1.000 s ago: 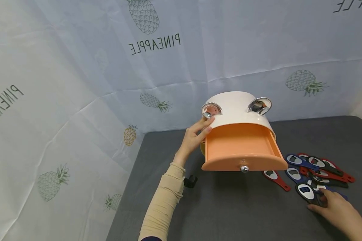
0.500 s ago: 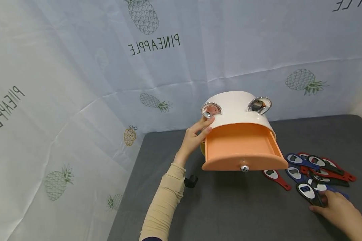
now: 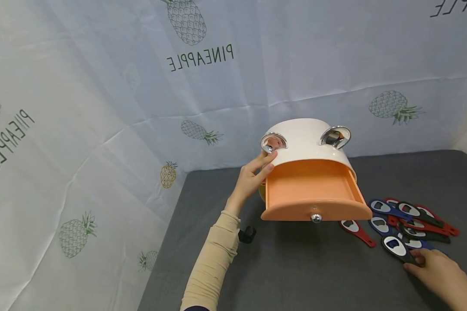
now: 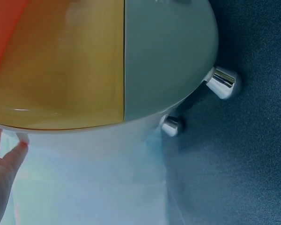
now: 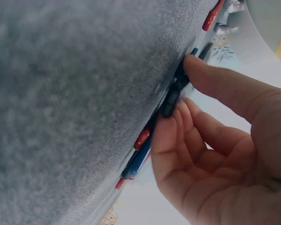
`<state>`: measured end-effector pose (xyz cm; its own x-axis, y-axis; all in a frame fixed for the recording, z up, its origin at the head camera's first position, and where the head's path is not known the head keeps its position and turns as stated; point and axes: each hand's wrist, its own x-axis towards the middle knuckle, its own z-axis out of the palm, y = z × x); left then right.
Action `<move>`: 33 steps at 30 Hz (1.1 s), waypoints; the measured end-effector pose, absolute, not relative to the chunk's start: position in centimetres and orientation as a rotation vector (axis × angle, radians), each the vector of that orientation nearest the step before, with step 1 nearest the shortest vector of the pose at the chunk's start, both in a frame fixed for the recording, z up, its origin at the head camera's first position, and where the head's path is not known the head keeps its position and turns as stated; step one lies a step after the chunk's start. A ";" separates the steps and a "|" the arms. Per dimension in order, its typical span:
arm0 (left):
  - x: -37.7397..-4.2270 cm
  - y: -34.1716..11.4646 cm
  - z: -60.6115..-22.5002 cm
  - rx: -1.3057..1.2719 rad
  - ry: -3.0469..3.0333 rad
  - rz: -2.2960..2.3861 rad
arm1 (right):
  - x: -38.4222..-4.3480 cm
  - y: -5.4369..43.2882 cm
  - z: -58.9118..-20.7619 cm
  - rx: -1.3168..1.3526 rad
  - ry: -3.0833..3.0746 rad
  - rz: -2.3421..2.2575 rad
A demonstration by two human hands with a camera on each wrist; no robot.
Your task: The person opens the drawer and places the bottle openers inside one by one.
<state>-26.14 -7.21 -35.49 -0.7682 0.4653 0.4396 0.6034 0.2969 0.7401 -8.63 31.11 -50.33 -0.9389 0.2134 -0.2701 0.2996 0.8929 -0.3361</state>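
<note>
A white curtain (image 3: pixel 113 86) printed with pineapples forms the backdrop to a dark grey tabletop (image 3: pixel 292 268). At left, an arm in a beige sleeve (image 3: pixel 214 255) reaches forward; the left hand (image 3: pixel 249 179), fingers fairly straight, rests against the near left side of a white-shelled drawer cabinet (image 3: pixel 301 140). A small black object (image 3: pixel 247 234) lies on the table beside this arm. The cabinet carries two chrome loops on top; its orange drawer (image 3: pixel 309 185), fitted with a chrome knob (image 3: pixel 316 218), stands pulled out. The left wrist view shows a yellow panel (image 4: pixel 70 65) and a grey-green panel (image 4: pixel 168 61) of the same cabinet, with chrome feet (image 4: pixel 224 83). To the right, a red bottle opener (image 3: pixel 358 233) lies just beside an overlapping pile of red, blue and black bottle openers (image 3: pixel 424 225). At the pile's near edge, the right hand (image 3: pixel 441 272), well apart from the left, pinches the handle of a black bottle opener (image 3: pixel 398 248) between thumb and fingers; whether its head touches the table cannot be told.
</note>
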 end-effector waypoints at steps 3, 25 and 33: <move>-26.0 -7.2 -35.3 -1.002 -2.417 -1.475 | -8.6 31.0 -50.3 0.448 2.902 -0.577; -26.0 -7.3 -35.3 -0.990 -2.436 -1.477 | -8.4 30.6 -47.9 0.426 3.401 -1.072; -28.2 -7.3 -37.9 -0.987 -2.428 -1.490 | -8.2 29.1 -43.1 0.219 3.484 -1.165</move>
